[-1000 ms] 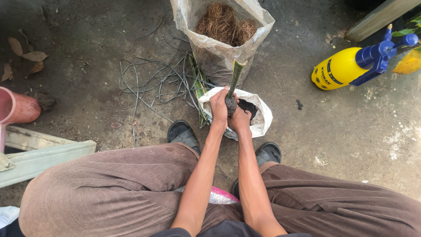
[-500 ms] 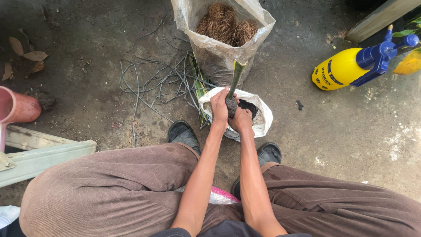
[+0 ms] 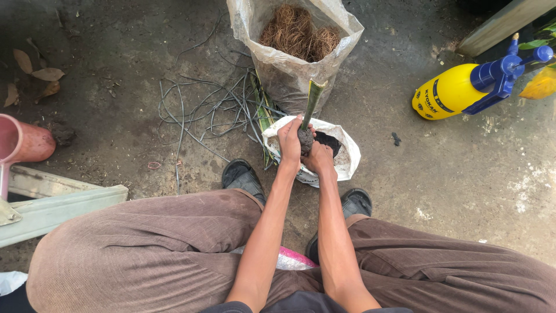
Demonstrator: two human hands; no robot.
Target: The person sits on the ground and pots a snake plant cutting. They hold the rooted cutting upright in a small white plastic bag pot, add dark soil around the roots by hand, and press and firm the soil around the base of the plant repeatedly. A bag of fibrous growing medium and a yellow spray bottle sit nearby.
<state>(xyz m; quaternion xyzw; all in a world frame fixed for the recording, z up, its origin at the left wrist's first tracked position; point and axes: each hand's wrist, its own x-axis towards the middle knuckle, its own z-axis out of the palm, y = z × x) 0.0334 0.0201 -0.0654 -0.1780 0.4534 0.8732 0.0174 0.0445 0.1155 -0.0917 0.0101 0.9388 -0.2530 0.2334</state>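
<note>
Both of my hands meet over a small white bag of dark soil (image 3: 346, 159) on the ground between my feet. My left hand (image 3: 289, 139) and my right hand (image 3: 318, 157) are pressed around a dark clump of soil at the base of a green plant cutting (image 3: 313, 98). The cutting's stem stands up and leans slightly away from me. Just behind it stands a larger clear plastic sack (image 3: 284, 72) filled with brown coconut fibre (image 3: 295, 32).
A yellow pressure sprayer with a blue pump (image 3: 463, 87) lies at the right. Loose thin wires or stems (image 3: 208, 110) are scattered left of the sacks. A pink pot (image 3: 23, 145) and a pale green board (image 3: 58, 203) sit at the left. My black shoes (image 3: 243, 174) flank the soil bag.
My hands have shifted slightly around the soil clump; the cutting stays at the same place over the white bag.
</note>
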